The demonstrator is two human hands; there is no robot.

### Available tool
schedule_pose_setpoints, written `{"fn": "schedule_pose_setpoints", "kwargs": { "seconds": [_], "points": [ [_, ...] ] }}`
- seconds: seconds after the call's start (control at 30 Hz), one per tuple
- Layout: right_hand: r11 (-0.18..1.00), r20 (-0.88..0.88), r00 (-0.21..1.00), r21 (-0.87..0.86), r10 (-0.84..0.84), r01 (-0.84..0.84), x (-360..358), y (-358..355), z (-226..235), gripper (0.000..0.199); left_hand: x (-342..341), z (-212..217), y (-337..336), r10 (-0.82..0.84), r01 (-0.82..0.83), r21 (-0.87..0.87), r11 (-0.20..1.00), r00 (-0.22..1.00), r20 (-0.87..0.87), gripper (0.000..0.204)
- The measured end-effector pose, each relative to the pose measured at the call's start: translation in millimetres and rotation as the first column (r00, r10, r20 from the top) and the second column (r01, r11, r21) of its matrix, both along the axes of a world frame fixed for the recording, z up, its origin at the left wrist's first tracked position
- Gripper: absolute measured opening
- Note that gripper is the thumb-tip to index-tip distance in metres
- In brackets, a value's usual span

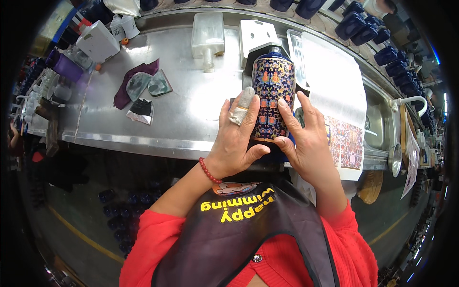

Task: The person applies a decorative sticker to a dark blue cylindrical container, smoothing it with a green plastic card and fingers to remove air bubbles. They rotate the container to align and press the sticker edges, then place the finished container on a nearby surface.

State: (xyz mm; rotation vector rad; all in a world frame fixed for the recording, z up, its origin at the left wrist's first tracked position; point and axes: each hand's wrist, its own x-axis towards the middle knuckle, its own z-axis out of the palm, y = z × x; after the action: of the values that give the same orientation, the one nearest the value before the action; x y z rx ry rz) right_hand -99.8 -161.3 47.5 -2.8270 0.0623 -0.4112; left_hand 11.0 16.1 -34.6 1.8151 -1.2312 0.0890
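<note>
A steel bench (181, 115) is spread across the view, and everything else is placed here by reference to the bottle (272, 98), a dark blue one covered in an orange and pink pattern, which is held upright over the bench's near edge. To the right of the bottle a long paper sheet (334, 86) is laid out, its near end printed in the same pattern, probably kept within reach as a supply of decals. Beyond the bottle, racks of plain blue bottles (363, 28) are lined up. Well to its left a purple cloth (126, 88) and a small brush (140, 110) are left lying. The bottle is clasped from both sides: the left hand (236, 138) is wrapped around its left flank, one fingertip bound in tape, perhaps as padding for rubbing; the right hand (306, 136) is pressed flat on its right flank, apparently so the pattern is smoothed without slipping.
</note>
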Motion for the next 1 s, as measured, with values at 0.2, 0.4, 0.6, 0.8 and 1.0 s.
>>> {"fn": "schedule_pose_setpoints", "kwargs": {
  "seconds": [0.2,0.4,0.6,0.8,1.0],
  "points": [
    [0.998,0.021,0.999,-0.057,0.024,-0.022,0.7,3.1,-5.8,0.066,-4.8,-2.5,-2.7,0.012,-0.013,0.02,1.0,0.999,0.042,0.103],
    [0.998,0.031,0.998,0.007,0.057,-0.057,-8.7,4.5,-4.1,0.068,-10.1,-4.1,3.4,0.032,-0.032,0.006,0.999,0.999,0.038,0.103],
    [0.998,0.022,0.998,0.008,0.055,-0.056,-18.4,10.0,-9.5,0.067,-16.1,-8.9,7.1,0.03,-0.031,0.027,0.999,0.998,0.051,0.102],
    [0.997,0.012,0.997,0.027,0.071,-0.071,-23.0,11.1,-9.8,0.068,-18.2,-13.2,11.8,0.035,-0.035,0.006,0.999,0.996,0.077,0.101],
    [0.997,-0.008,0.997,0.007,0.08,-0.08,-30.9,13.4,-12.0,0.07,-25.4,-16.7,13.6,0.054,-0.054,0.006,0.998,0.995,0.083,0.101]
  ]
}}
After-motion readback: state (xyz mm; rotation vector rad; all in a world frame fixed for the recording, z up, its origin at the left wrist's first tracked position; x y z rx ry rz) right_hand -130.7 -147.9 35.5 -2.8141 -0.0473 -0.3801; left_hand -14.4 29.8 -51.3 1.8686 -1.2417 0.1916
